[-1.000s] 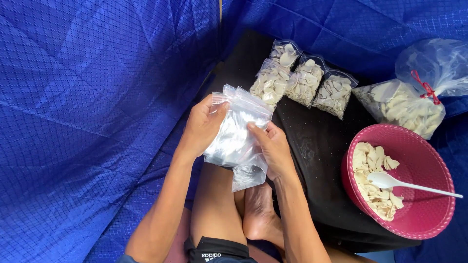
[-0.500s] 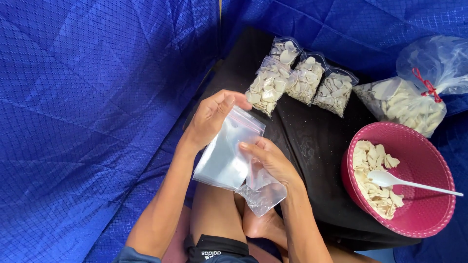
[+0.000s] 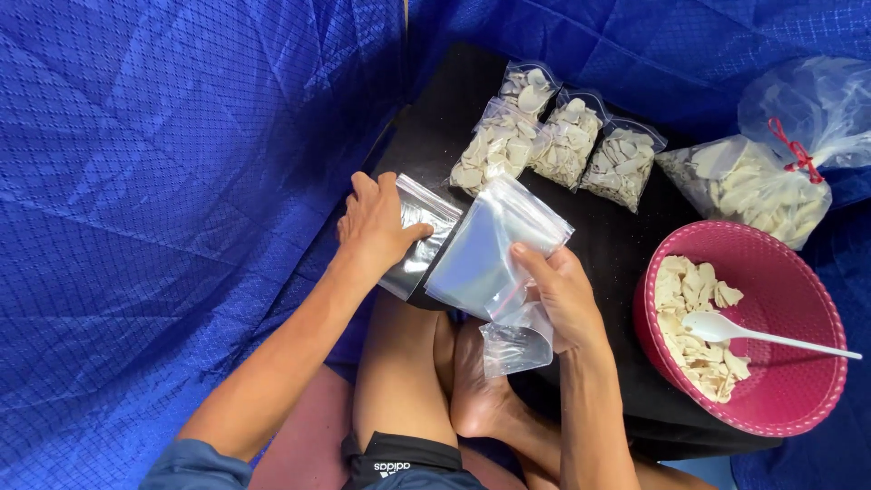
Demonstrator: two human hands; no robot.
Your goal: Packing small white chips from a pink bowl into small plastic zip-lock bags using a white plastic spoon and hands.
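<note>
bags: clear glossy plastic | bowl: pink textured plastic | spoon: smooth white plastic | sheet: blue woven cloth

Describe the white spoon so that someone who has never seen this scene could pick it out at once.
Start at the black mat laid over the blue tarp and go to its right end, where a round pink basket holds pale chips. The white spoon lies in it, bowl on the chips, handle pointing to the right rim. It is the only utensil; everything around it is bags or chips.
</note>
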